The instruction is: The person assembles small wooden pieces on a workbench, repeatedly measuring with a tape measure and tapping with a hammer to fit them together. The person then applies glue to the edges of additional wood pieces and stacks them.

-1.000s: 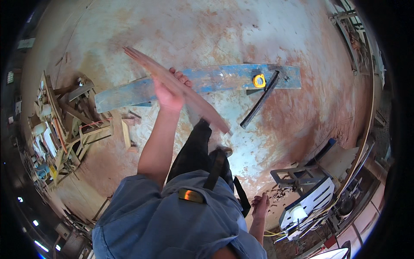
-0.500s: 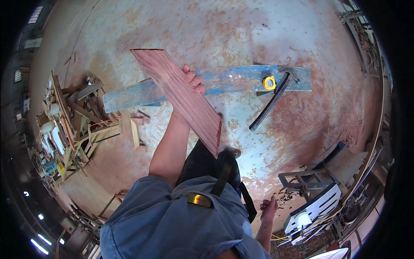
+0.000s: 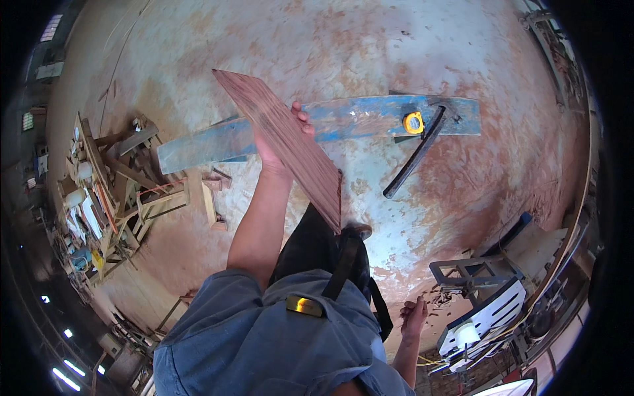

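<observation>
My left hand grips a reddish-brown wooden board with slanted ends. The fingers wrap over its right edge, while the palm is behind it. The board is tilted in front of me, its far end to the left and its near end close to my legs. Below it lies a long plank with worn blue paint. On that plank sit a yellow tape measure and a dark, long-handled tool that overhangs its near edge. My right hand hangs low on the right, fingers curled, nothing visible in them.
A heap of wood offcuts and frames stands at the left, with a small wooden piece on the floor beside it. At lower right is a machine with a slotted white panel and loose yellow cables. Dust covers the floor.
The board has shifted slightly to the right and turned, so its face looks narrower and darker. My left hand moved with it. The right hand is nearly still.
</observation>
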Motion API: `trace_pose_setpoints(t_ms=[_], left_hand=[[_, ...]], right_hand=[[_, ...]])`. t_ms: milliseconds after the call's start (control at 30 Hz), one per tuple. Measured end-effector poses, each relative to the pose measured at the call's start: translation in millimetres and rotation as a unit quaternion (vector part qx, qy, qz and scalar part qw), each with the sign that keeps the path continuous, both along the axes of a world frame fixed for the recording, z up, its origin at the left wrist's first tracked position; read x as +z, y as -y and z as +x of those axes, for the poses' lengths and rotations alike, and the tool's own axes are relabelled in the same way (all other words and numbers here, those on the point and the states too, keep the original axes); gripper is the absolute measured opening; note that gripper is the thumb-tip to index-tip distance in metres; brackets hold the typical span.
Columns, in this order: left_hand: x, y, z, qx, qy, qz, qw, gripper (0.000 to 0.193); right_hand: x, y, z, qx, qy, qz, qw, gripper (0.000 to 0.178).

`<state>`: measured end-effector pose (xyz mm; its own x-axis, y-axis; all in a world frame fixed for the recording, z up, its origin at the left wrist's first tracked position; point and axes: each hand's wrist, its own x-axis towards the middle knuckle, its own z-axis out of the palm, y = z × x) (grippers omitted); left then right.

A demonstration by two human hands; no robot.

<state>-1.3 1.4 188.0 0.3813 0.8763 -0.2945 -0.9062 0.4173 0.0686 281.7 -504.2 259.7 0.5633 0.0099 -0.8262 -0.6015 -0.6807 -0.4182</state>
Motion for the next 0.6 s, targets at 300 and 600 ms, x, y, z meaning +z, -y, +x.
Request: trace_pose_setpoints(t_ms=[300,600], left_hand=[[-1.7,-9.2,-20.5,-0.017,-0.114,0.041,0.993,0.074],[-30.6,-19.1,-46.2,-0.278,-0.4,0.041,0.873,0.056]], right_hand=[[-1.6,4.8,-11.1,-0.014,-0.009,-0.018,1.0,0.031],[-4.4,3.6,-13.6,-0.011,-0.02,-0.013,1.0,0.032]])
